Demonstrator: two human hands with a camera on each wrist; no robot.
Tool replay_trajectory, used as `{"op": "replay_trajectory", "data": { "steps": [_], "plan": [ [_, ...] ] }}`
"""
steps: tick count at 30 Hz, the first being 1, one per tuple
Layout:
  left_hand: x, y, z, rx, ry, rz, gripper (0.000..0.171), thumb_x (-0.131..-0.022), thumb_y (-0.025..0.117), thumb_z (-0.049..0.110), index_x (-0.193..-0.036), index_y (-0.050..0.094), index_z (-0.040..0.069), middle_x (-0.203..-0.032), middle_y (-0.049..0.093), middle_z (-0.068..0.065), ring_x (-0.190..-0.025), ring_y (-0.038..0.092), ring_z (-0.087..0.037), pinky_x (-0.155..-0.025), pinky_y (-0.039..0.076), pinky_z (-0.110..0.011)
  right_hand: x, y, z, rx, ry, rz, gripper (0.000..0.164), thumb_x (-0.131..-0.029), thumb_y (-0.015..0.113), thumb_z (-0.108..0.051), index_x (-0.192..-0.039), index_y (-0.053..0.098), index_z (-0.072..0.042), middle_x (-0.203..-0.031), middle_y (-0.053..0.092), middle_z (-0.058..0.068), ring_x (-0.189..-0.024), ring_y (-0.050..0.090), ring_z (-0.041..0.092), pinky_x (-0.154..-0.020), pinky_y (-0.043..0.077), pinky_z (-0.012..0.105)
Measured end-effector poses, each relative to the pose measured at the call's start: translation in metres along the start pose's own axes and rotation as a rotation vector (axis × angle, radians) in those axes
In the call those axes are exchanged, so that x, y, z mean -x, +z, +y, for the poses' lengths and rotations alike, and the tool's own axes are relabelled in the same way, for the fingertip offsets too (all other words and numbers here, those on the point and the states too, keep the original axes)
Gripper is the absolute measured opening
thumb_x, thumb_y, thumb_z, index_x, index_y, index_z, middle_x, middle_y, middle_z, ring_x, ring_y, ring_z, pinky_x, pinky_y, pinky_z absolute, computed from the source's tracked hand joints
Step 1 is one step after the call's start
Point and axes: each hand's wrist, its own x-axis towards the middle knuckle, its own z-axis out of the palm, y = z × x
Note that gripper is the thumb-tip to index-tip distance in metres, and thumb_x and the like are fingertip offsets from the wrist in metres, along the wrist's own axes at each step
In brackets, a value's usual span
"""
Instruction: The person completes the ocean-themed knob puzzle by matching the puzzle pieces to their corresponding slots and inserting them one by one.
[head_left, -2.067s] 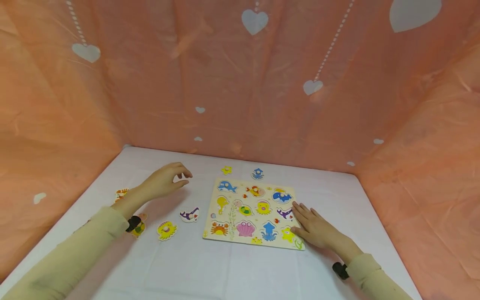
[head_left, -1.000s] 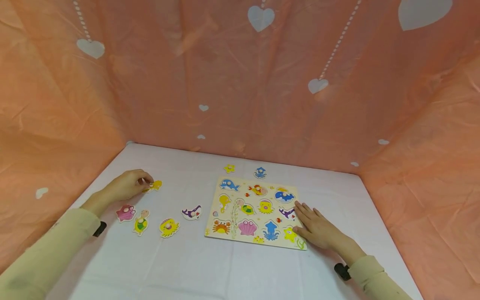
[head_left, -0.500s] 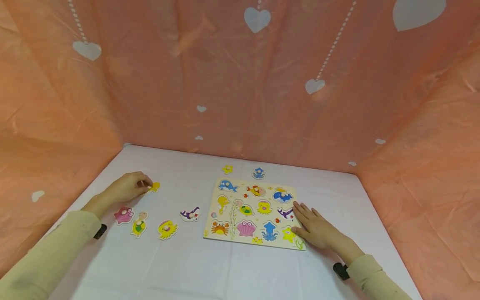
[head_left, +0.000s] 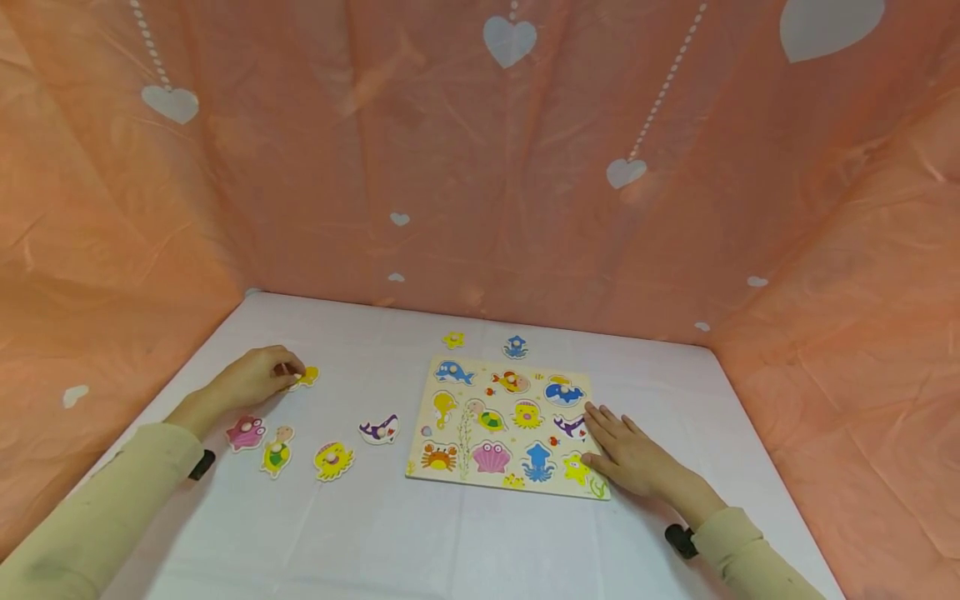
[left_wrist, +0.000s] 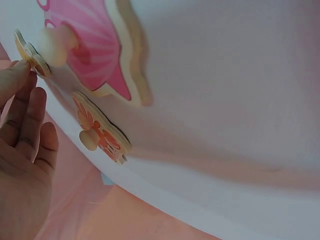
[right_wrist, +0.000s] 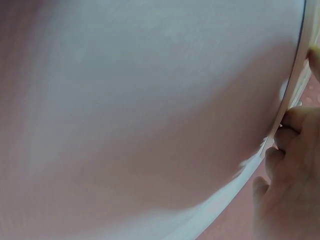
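Note:
My left hand (head_left: 251,379) pinches a yellow puzzle piece (head_left: 309,377), which looks like the seahorse, at the table's left side. In the left wrist view its thumb and fingertip meet on this piece (left_wrist: 32,57), tilted edge-on. A crab piece (left_wrist: 102,135) and a pink shell piece (left_wrist: 97,42), both with knobs, lie close by; the hand and arm hide the crab in the head view. My right hand (head_left: 633,454) rests with extended fingers on the right edge of the wooden sea-animal puzzle board (head_left: 476,392). Knobbed dolphin (head_left: 453,372), fish (head_left: 512,382) and whale (head_left: 564,390) pieces sit along its top row.
Left of the board lie turtle (head_left: 276,454), octopus (head_left: 333,461) and purple shark (head_left: 380,429) pieces. Beyond its far edge are a yellow star (head_left: 453,340) and a blue squid (head_left: 515,347). Orange cloth walls (head_left: 480,233) enclose the white table (head_left: 450,542).
My left hand has moved left from above the table near the board and taken hold of the yellow piece; over the last second it hardly moves. The right hand stays on the board.

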Motion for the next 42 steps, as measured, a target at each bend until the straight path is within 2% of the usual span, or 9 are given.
{"op": "replay_trajectory", "data": {
  "steps": [9,17,27,35,42],
  "plan": [
    [0.001,0.001,0.002,-0.01,-0.01,0.015,0.013,-0.094,0.071,0.002,-0.106,0.074,0.0,-0.096,0.068,-0.005,-0.087,0.06,-0.022,-0.08,0.052,-0.043,0.001,-0.001,-0.003,-0.012,0.012,-0.005,0.075,-0.106,0.055,-0.045,-0.16,0.032,0.002,-0.17,0.023,0.019,-0.155,0.021,0.044,-0.122,0.019,0.064],
    [0.001,-0.001,0.013,0.001,-0.024,0.039,0.014,-0.096,0.071,0.005,-0.108,0.074,0.0,-0.096,0.068,-0.006,-0.086,0.06,-0.022,-0.077,0.051,-0.039,0.0,0.0,-0.004,-0.009,0.01,-0.006,0.076,-0.106,0.054,-0.046,-0.16,0.032,0.003,-0.169,0.023,0.019,-0.155,0.022,0.044,-0.122,0.019,0.064],
    [0.003,0.002,0.036,0.054,-0.035,0.084,0.019,-0.097,0.075,0.015,-0.112,0.074,0.003,-0.102,0.068,-0.006,-0.09,0.058,-0.023,-0.072,0.049,-0.028,0.0,0.0,-0.002,-0.005,0.006,-0.003,0.075,-0.107,0.054,-0.045,-0.16,0.031,0.003,-0.17,0.023,0.019,-0.155,0.021,0.044,-0.122,0.018,0.063],
    [-0.001,0.01,0.055,0.03,0.017,0.13,0.017,-0.096,0.076,0.014,-0.11,0.075,0.005,-0.097,0.067,-0.002,-0.088,0.06,-0.021,-0.075,0.049,-0.034,-0.001,0.001,-0.002,-0.007,0.002,0.011,0.076,-0.106,0.054,-0.047,-0.16,0.032,0.003,-0.169,0.024,0.02,-0.155,0.022,0.044,-0.121,0.019,0.065],
    [-0.006,0.022,0.075,0.015,0.044,0.132,0.015,-0.096,0.074,0.011,-0.109,0.075,0.005,-0.098,0.068,-0.002,-0.087,0.06,-0.019,-0.075,0.05,-0.037,0.0,0.001,-0.002,-0.013,0.009,0.011,0.075,-0.106,0.056,-0.044,-0.16,0.032,0.002,-0.169,0.024,0.019,-0.155,0.021,0.044,-0.121,0.019,0.065]
  ]
}}
